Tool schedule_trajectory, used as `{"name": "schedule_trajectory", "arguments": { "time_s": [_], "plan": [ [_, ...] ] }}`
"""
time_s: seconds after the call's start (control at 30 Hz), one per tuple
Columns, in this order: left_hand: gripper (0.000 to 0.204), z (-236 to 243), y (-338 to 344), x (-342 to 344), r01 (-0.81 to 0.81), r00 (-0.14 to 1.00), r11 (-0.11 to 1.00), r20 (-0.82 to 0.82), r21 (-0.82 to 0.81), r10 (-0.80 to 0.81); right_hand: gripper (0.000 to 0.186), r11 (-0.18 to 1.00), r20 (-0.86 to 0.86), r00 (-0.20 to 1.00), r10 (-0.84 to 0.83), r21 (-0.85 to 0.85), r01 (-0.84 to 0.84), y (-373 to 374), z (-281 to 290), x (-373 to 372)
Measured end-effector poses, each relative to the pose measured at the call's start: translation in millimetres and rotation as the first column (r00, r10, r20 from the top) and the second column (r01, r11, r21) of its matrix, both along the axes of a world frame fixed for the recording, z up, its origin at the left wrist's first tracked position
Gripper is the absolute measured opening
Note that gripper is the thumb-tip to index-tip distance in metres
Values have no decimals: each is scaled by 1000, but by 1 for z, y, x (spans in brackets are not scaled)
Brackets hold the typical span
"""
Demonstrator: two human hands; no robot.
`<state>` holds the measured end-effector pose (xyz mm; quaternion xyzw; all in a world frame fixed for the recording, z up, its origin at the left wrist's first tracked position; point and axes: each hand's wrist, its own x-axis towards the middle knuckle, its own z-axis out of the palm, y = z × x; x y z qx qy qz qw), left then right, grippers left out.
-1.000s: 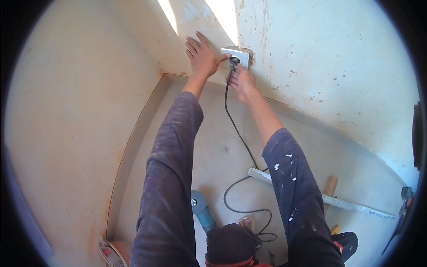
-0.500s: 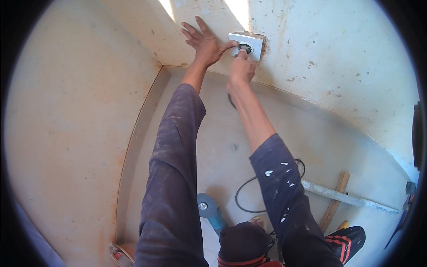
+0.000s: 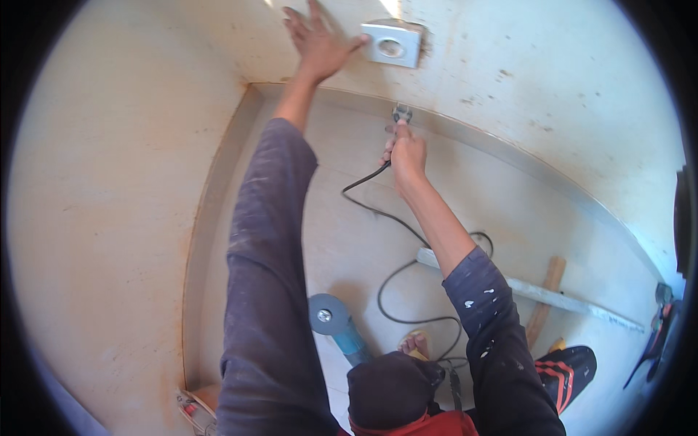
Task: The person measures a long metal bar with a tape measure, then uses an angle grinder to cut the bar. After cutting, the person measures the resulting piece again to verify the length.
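My right hand is closed round a dark power plug. Its prongs point up toward the wall, below and apart from the white wall socket. A black cord trails from the plug down to the floor. With fingers spread, my left hand rests against the wall, its thumb at the socket plate's left edge. The plate sits in a rough cut-out, its round recess uncovered. Between my arms on the floor lies a teal angle grinder with a grey disc.
A long pale metal bar crosses a wooden strip on the right of the floor. Dark tools lie at the far right edge. A low skirting runs along the walls. My foot is beside the looping cord.
My right hand has drawn the plug out of the socket and down toward me, baring the recess. My left hand stays at the plate's edge.
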<state>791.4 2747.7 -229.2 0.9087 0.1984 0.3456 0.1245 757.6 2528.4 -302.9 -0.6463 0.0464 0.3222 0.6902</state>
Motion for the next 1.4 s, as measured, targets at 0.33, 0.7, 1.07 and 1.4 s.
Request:
{"name": "schedule_trajectory", "arguments": {
  "time_s": [0.33, 0.7, 1.07, 1.4],
  "plan": [
    [79, -28, -203, -92, 359, 933, 854, 109, -376, -344, 40, 807, 56, 839, 541, -316, -499, -182, -65, 12],
    [67, -108, -465, -117, 698, 350, 525, -407, -487, -844, 41, 61, -382, 637, 670, -826, -560, -646, 145, -57],
    [55, -157, -529, -74, 674, 170, 559, -635, -483, -754, 41, 595, 90, 983, 158, -803, -22, -812, 165, -162],
    [53, 55, -732, -32, 644, -233, 12, -211, -765, -949, 48, 818, 447, 892, -74, -484, 310, -815, 113, -190]
  ]
}}
